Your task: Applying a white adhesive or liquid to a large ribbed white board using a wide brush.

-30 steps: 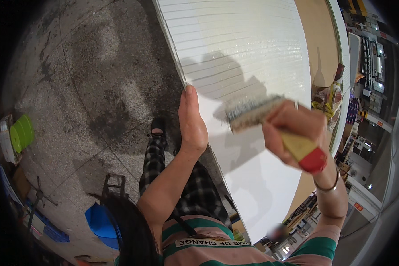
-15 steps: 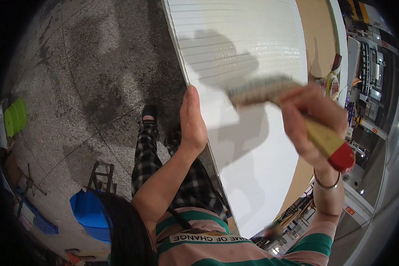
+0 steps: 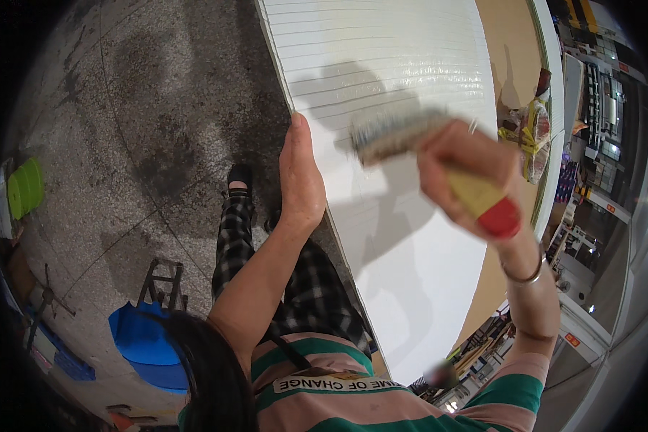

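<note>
A tall white ribbed panel [image 3: 381,65] stands upright in front of me. My left hand [image 3: 300,180] grips its left edge, fingers pointing up along the edge. My right hand [image 3: 462,169] is closed on a wide paintbrush [image 3: 396,133] with a yellow handle and a red end [image 3: 498,216]. The bristles are blurred and lie against the white face of the panel, just right of my left hand. A bangle sits on my right wrist [image 3: 522,273].
Speckled grey floor [image 3: 137,108] lies to the left, with my checked trousers and a black shoe [image 3: 239,176] below. A blue tub [image 3: 140,342] and a small stool frame [image 3: 162,281] stand at lower left, a green object [image 3: 25,189] at far left. Cluttered shelves [image 3: 597,144] fill the right.
My right hand has carried the brush upward and to the right across the panel. My left hand stays on the panel's edge.
</note>
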A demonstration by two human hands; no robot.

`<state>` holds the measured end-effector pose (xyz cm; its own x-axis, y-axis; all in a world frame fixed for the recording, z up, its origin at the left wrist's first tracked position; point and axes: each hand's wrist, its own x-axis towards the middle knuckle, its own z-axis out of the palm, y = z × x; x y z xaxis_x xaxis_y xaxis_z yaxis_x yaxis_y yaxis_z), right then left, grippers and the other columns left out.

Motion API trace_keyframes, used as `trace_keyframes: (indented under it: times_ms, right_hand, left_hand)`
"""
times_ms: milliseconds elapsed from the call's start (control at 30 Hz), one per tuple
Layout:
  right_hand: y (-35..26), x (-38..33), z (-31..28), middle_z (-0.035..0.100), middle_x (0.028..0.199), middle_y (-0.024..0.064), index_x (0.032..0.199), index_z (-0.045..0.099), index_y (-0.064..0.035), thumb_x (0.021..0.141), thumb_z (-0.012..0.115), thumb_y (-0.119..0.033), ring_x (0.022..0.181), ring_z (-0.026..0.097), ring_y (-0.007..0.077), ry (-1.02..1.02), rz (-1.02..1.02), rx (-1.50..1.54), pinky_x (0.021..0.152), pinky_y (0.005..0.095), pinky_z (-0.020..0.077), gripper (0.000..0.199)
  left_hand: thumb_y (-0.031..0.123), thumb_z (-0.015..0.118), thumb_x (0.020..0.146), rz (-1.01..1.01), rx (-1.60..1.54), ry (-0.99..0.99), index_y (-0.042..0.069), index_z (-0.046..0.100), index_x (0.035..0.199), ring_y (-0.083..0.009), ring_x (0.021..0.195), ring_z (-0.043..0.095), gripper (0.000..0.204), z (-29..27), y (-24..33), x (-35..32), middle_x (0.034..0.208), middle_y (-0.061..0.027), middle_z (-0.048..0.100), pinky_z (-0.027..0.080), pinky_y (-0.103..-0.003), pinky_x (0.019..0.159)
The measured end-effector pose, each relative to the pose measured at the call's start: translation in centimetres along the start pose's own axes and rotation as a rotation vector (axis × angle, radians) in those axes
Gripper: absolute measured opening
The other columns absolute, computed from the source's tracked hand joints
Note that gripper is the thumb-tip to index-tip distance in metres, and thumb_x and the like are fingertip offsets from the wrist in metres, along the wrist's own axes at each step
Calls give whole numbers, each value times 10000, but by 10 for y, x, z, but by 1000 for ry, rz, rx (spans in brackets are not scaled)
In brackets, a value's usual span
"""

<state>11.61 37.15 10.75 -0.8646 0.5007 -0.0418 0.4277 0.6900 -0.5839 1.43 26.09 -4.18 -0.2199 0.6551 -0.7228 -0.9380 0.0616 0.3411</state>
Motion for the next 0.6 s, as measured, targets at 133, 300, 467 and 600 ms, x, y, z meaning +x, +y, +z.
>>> trace_keyframes:
  times_ms: [133, 300, 467, 600]
  right_hand:
    - [-14, -26, -10, 576, 651, 90, 713, 597, -17, 686, 668, 21, 560, 578, 207, -221, 19, -88, 501, 290, 468, 85]
    - [-11, 7, -16, 631, 762, 57, 773, 591, -9, 737, 629, 7, 602, 553, 104, 50, -18, -86, 539, 244, 457, 55]
    - [-8, -53, 3, 527, 603, 95, 697, 528, -49, 669, 648, 12, 510, 554, 257, -180, -20, -56, 469, 330, 456, 137]
    - [-8, -72, -36, 659, 917, 144, 880, 619, -10, 754, 623, -44, 598, 587, 181, -136, 204, 130, 573, 295, 493, 130]
  left_hand:
    - [549, 302, 983, 211, 278, -13, -99, 246, 1422, -241, 1392, 248, 785, -3, -7, -3, 1493, -191, 282, 166, -329, 1145]
    - [558, 333, 978, 257, 227, 50, -54, 366, 1387, -210, 1261, 408, 737, 8, -14, -3, 1395, -115, 435, 272, -303, 1072]
    - [554, 321, 982, 250, 190, 28, -46, 364, 1391, -217, 1267, 402, 727, -4, -18, 2, 1400, -122, 429, 268, -308, 1077]
    - [509, 287, 1001, 390, 265, -66, -104, 296, 1399, -254, 1339, 340, 731, -9, -20, 6, 1443, -203, 356, 229, -330, 1116]
